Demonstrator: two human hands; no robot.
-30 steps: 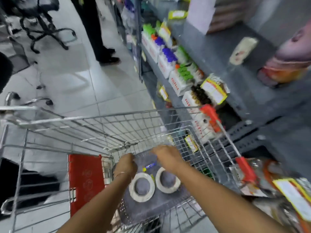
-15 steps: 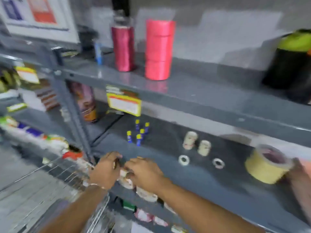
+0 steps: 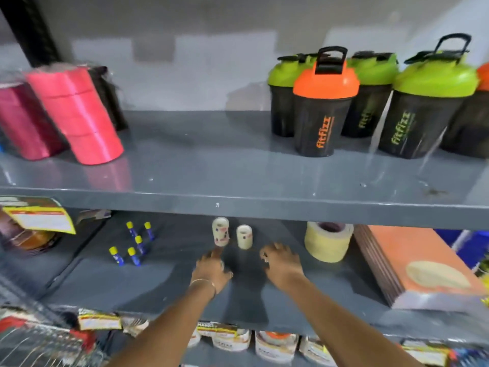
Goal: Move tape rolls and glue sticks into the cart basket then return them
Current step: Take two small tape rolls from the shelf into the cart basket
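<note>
My left hand (image 3: 211, 270) and my right hand (image 3: 281, 263) rest palm down on the lower grey shelf (image 3: 148, 282), side by side. A sliver of white tape roll shows under each hand; the rest is hidden by the palms. Just behind them stand two short stacks of cream tape rolls (image 3: 220, 231) (image 3: 244, 236), with my left forefinger almost touching the left stack. Several blue glue sticks with yellow caps (image 3: 133, 243) stand upright to the left. The wire cart basket (image 3: 39, 340) shows only at the bottom left corner.
A big cream tape roll (image 3: 326, 241) and a pile of orange flat packs (image 3: 418, 263) sit right of my hands. The upper shelf (image 3: 238, 200) overhangs, holding pink ribbon spools (image 3: 79, 115) and shaker bottles (image 3: 325, 107). Packaged goods line the shelf below.
My view swung from the cart up to the shelf. Both hands carried tape rolls out of the basket and moved deeper onto the lower shelf, covering the spot in front of the stacks.
</note>
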